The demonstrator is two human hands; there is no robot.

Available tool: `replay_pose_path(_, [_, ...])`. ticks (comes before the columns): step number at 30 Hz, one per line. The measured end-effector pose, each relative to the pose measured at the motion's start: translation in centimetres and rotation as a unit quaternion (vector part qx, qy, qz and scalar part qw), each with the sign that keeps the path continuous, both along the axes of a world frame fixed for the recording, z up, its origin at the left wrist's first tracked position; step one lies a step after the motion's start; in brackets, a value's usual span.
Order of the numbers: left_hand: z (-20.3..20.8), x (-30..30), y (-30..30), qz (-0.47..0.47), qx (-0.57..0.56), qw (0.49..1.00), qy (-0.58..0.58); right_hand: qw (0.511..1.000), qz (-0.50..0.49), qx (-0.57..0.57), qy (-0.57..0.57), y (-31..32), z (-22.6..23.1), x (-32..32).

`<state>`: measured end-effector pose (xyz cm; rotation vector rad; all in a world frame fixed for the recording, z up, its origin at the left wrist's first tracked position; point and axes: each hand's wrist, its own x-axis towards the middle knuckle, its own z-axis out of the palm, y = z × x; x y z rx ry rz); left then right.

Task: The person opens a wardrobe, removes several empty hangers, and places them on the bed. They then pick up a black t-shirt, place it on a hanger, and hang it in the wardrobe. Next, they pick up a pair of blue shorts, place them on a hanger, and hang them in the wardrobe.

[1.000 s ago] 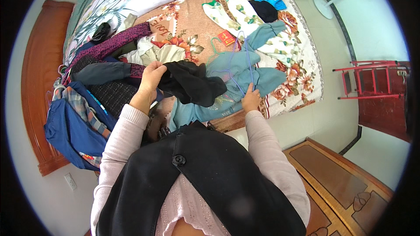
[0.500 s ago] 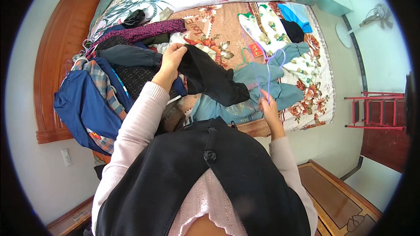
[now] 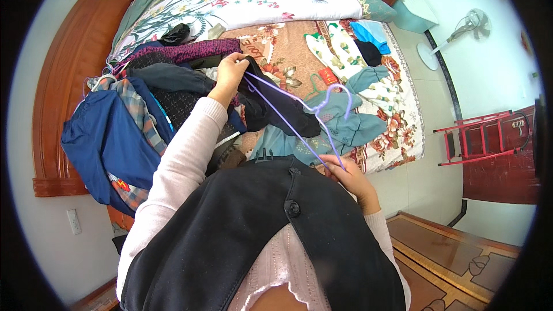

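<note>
A black garment (image 3: 296, 118) hangs from my left hand (image 3: 229, 80), whose fingers are closed on its upper edge. One end of a purple clothes hanger (image 3: 318, 109) meets the garment at those same fingers. At the other end, my right hand (image 3: 351, 179) grips the hanger close to my body. The hook points away to the right, and the hanger is tilted across the space between both hands. Below the garment, a teal garment (image 3: 368, 126) lies spread on the bed. Folds hide the garment's exact kind.
Clothes on hangers, among them a blue garment (image 3: 101, 138) and a purple patterned one (image 3: 196, 47), are heaped at the left. A green hanger (image 3: 314, 84), a red packet (image 3: 327, 76) and white-green clothing (image 3: 334, 57) lie on the bed. A fan (image 3: 449, 40) and red stepladder (image 3: 481, 138) stand right.
My right hand has drawn nearer my body, and the purple hanger has swung left so its end reaches my left hand. The black garment is still held by my left hand.
</note>
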<state>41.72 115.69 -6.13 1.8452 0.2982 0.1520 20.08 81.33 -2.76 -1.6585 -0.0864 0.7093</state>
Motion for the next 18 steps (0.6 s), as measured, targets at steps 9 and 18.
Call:
replay_pose_path(9, [3.4,-1.9,-1.2,-0.154,0.154,0.976,-0.032,0.997,-0.006,-0.032,-0.068,5.0,-0.5,1.3])
replay_pose_path(18, [12.4,-4.5,-4.3,-0.224,0.253,0.91,-0.24,0.992,-0.039,0.047,-0.112,6.3,1.1,5.0])
